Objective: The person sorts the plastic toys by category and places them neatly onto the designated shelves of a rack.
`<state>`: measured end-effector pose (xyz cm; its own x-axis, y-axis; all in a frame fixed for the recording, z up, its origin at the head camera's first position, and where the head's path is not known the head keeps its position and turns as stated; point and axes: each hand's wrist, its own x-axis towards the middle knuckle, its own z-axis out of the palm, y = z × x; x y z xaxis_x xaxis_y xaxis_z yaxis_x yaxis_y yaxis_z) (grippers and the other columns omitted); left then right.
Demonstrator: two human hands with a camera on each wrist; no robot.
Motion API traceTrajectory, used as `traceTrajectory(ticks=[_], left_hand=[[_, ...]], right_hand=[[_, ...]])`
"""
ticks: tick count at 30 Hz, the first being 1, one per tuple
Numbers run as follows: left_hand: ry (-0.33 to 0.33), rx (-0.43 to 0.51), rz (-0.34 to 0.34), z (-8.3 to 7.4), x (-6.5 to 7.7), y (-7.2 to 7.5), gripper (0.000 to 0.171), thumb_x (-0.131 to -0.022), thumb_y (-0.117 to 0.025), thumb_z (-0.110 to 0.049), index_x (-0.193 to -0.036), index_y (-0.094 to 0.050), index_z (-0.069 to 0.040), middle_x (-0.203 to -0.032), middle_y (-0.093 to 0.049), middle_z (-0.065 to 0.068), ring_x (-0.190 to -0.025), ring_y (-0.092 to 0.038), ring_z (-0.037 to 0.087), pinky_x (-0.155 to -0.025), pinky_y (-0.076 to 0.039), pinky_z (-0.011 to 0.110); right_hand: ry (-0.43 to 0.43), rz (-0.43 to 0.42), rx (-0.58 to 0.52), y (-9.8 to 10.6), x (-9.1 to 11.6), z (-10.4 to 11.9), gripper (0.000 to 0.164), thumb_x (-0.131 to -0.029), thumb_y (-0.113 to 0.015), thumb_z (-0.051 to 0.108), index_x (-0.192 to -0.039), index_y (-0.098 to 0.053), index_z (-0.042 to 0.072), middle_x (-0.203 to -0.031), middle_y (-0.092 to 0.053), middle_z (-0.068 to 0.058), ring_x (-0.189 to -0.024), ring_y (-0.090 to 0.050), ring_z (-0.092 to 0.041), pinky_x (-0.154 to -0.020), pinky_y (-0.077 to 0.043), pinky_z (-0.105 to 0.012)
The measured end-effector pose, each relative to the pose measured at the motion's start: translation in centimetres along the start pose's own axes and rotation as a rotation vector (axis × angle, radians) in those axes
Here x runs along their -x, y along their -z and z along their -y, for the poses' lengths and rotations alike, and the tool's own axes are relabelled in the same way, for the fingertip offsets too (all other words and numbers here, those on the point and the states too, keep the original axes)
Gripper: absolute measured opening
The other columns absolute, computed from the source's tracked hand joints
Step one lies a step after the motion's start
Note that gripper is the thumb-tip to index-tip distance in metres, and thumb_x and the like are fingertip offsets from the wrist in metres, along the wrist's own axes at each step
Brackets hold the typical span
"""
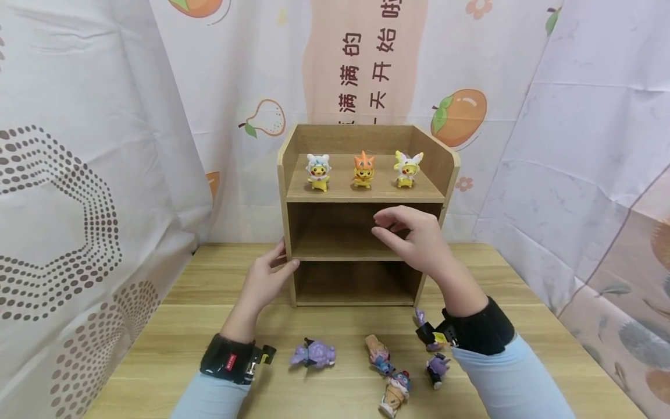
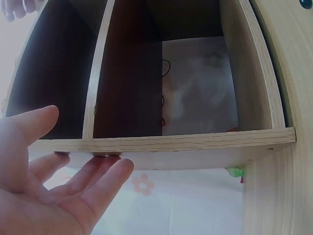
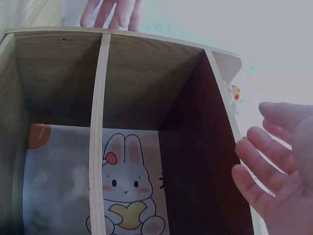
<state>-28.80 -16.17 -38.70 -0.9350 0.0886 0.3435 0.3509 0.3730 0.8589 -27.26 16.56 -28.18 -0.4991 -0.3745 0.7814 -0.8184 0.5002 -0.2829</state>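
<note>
A small wooden shelf unit (image 1: 340, 258) stands on the table with two open compartments below its top tier. On the top sit three yellow figurines in a row: one in a white-and-blue hood (image 1: 318, 173), one with an orange cap (image 1: 363, 170), one with white-and-yellow ears (image 1: 407, 169). My left hand (image 1: 264, 282) touches the unit's left side panel, its fingers extended along the outside in the left wrist view. My right hand (image 1: 419, 238) hovers before the middle compartment, fingers loosely bent and holding nothing.
Toy figures lie on the table in front of the unit: a purple one (image 1: 315, 354), two with ice-cream-cone shapes (image 1: 378, 352) (image 1: 395, 393), and a purple-and-black one (image 1: 437, 370). Another purple piece (image 1: 420, 316) lies partly behind the right wrist's camera. Printed curtains (image 1: 251, 192) hang behind.
</note>
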Motion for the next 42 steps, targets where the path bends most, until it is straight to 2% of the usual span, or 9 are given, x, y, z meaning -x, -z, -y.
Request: traceTrajectory(ticks=[6, 13, 19, 22, 30, 34, 39, 41, 42], left_hand=[[-0.001, -0.003, 0.006, -0.1, -0.1, -0.1, 0.067, -0.098, -0.071, -0.026, -0.155, -0.042, -0.006, -0.147, -0.052, 0.021, -0.126, -0.058, 0.038, -0.095, -0.055, 0.046], [-0.002, 0.005, 0.003, -0.1, -0.2, -0.2, 0.067, -0.098, -0.072, -0.025, -0.155, -0.042, -0.007, -0.147, -0.052, 0.019, -0.126, -0.059, 0.037, -0.095, -0.055, 0.046], [-0.002, 0.004, 0.002, 0.0, -0.2, -0.1, 0.066, -0.098, -0.071, -0.026, -0.155, -0.043, -0.008, -0.148, -0.052, 0.019, -0.126, -0.059, 0.036, -0.095, -0.055, 0.046], [0.004, 0.008, 0.007, 0.1, -0.3, -0.1, 0.067, -0.098, -0.071, -0.026, -0.155, -0.042, -0.008, -0.149, -0.051, 0.019, -0.127, -0.058, 0.037, -0.094, -0.055, 0.046], [0.005, 0.007, 0.005, 0.1, -0.2, 0.1, 0.068, -0.098, -0.071, -0.025, -0.155, -0.041, -0.006, -0.149, -0.05, 0.02, -0.127, -0.058, 0.038, -0.093, -0.056, 0.045], [0.015, 0.009, 0.011, 0.0, -0.1, 0.2, 0.067, -0.098, -0.071, -0.025, -0.155, -0.041, -0.007, -0.151, -0.049, 0.019, -0.127, -0.058, 0.036, -0.093, -0.056, 0.044], [0.013, 0.002, 0.017, 0.0, -0.1, 0.2, 0.067, -0.098, -0.07, -0.026, -0.155, -0.041, -0.007, -0.152, -0.048, 0.018, -0.128, -0.058, 0.036, -0.094, -0.055, 0.045], [0.009, -0.002, 0.016, 0.0, -0.1, 0.1, 0.067, -0.098, -0.071, -0.026, -0.155, -0.041, -0.007, -0.151, -0.048, 0.019, -0.128, -0.058, 0.036, -0.094, -0.055, 0.045], [0.008, -0.002, 0.017, 0.0, -0.1, 0.1, 0.067, -0.098, -0.071, -0.027, -0.156, -0.041, -0.007, -0.151, -0.048, 0.019, -0.128, -0.057, 0.036, -0.094, -0.055, 0.045]], right_hand=[[-0.03, 0.047, -0.012, 1.2, 1.7, -0.7, 0.022, -0.085, -0.082, 0.002, -0.105, -0.073, 0.007, -0.095, -0.073, -0.001, -0.084, -0.067, -0.01, -0.075, -0.059, -0.033], [-0.109, 0.112, -0.01, 2.9, 3.5, -1.5, 0.026, -0.087, -0.08, 0.003, -0.111, -0.073, 0.009, -0.094, -0.073, 0.006, -0.084, -0.067, -0.01, -0.073, -0.06, -0.032], [-0.179, 0.185, 0.004, 4.4, 5.3, -2.2, 0.029, -0.089, -0.078, 0.005, -0.117, -0.07, 0.008, -0.096, -0.072, 0.005, -0.086, -0.067, -0.012, -0.075, -0.061, -0.041], [-0.225, 0.206, 0.01, 5.1, 6.3, -2.5, 0.031, -0.091, -0.077, 0.006, -0.121, -0.069, 0.008, -0.1, -0.073, 0.003, -0.09, -0.068, -0.015, -0.076, -0.061, -0.041], [-0.341, 0.216, 0.024, 6.2, 8.6, -3.5, 0.038, -0.093, -0.076, 0.008, -0.129, -0.065, 0.003, -0.11, -0.073, -0.007, -0.097, -0.068, -0.024, -0.08, -0.056, -0.024], [-0.398, 0.231, 0.03, 6.6, 9.6, -4.2, 0.041, -0.095, -0.074, 0.012, -0.133, -0.063, 0.001, -0.114, -0.073, -0.01, -0.101, -0.068, -0.029, -0.081, -0.057, -0.026], [-0.454, 0.223, 0.039, 7.0, 11.1, -5.1, 0.044, -0.096, -0.073, 0.016, -0.135, -0.06, 0.001, -0.121, -0.069, -0.017, -0.105, -0.067, -0.036, -0.081, -0.054, -0.02], [-0.476, 0.22, 0.045, 7.2, 11.7, -5.5, 0.045, -0.097, -0.073, 0.017, -0.136, -0.06, 0.0, -0.123, -0.068, -0.019, -0.107, -0.066, -0.038, -0.082, -0.055, -0.023], [-0.486, 0.22, 0.051, 7.4, 11.8, -5.7, 0.045, -0.097, -0.072, 0.017, -0.136, -0.059, 0.0, -0.123, -0.067, -0.02, -0.108, -0.065, -0.039, -0.084, -0.057, -0.028]])
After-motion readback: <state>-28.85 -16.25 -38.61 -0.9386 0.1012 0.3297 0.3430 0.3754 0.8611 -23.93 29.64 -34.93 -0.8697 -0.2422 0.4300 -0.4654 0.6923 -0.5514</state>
